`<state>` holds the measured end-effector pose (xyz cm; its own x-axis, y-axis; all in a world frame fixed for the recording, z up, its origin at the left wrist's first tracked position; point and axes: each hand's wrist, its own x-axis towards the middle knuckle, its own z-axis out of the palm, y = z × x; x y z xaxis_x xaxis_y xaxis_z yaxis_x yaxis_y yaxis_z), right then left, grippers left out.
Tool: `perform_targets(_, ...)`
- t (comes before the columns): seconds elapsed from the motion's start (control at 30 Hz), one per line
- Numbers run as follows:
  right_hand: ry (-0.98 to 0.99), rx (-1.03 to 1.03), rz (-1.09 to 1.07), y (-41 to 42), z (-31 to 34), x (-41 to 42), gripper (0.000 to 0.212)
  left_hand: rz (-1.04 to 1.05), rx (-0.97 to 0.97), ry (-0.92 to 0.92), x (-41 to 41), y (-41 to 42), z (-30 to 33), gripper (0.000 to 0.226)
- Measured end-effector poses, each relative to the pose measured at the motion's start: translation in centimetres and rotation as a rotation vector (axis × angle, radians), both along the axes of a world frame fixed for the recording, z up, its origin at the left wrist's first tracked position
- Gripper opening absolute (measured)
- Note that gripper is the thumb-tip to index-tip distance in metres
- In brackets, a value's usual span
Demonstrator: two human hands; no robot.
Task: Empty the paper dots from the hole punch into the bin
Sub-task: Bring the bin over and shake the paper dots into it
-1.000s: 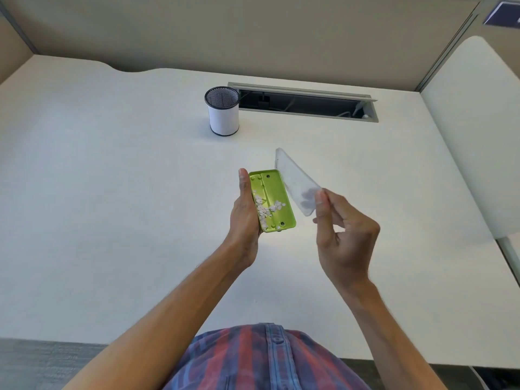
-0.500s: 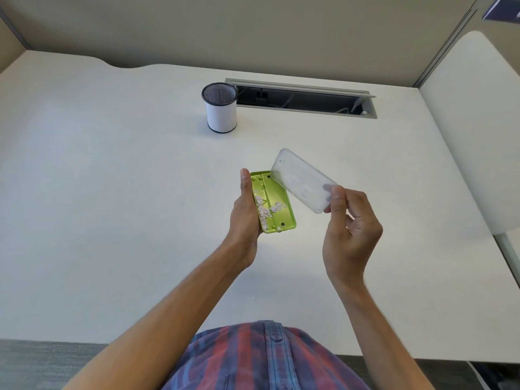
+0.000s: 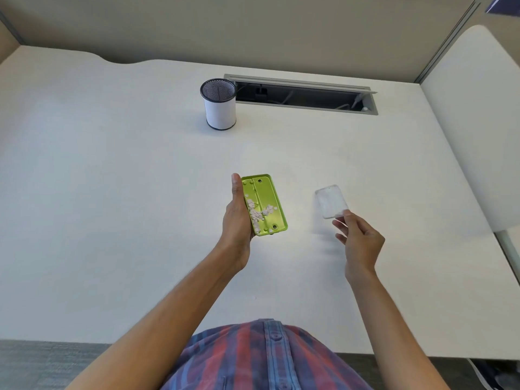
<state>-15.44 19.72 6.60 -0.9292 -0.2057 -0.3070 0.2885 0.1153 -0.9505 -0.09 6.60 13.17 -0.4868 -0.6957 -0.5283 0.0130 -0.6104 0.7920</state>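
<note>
The green hole punch [image 3: 264, 205] is held underside up above the white desk [image 3: 98, 192], in front of the bin [image 3: 219, 105]. Loose paper dots [image 3: 259, 211] lie scattered on its open underside. The left hand [image 3: 237, 220] grasps the punch along its left edge, thumb extended up the side. The clear cover [image 3: 331, 201] is off the punch, well apart to the punch's right. The right hand [image 3: 358, 240] pinches the cover's near end between thumb and fingertips. The bin stands upright beyond the punch, beside an open cable slot [image 3: 304, 95].
</note>
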Motion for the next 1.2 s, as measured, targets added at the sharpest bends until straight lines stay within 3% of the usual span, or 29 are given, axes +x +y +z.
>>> perform_targets(0.3,0.047,0.244,0.048,1.1,-1.9,-0.6,0.021,-0.013,0.001,0.000,-0.3,-0.3,-0.7,0.040)
perform_targets(0.57,0.303,0.622,0.210,2.1,-1.1,-0.7,0.039,-0.044,-0.040,-0.044,-0.7,-0.5,-0.8,0.034)
perform_targets(0.63,0.321,0.528,0.263,1.8,0.1,0.1,0.032,-0.062,-0.055,-0.050,-0.8,-0.5,-0.7,0.036)
perform_targets(0.73,0.184,0.238,0.398,0.2,2.6,1.8,0.025,-0.105,-0.086,-0.060,-1.0,-0.5,-0.5,0.057)
perform_targets(0.87,-0.152,0.010,0.584,-2.0,5.4,3.4,0.041,-0.114,-0.127,-0.076,-1.6,-0.8,-0.7,0.051)
perform_targets(1.07,-0.473,-0.261,0.694,-4.1,6.7,4.2,0.059,-0.201,-0.195,-0.071,-2.1,-0.8,-0.4,0.062)
perform_targets(1.2,-0.549,-0.340,0.677,-4.9,7.2,4.3,0.041,-0.236,-0.205,-0.037,-2.2,-1.3,-0.7,0.062)
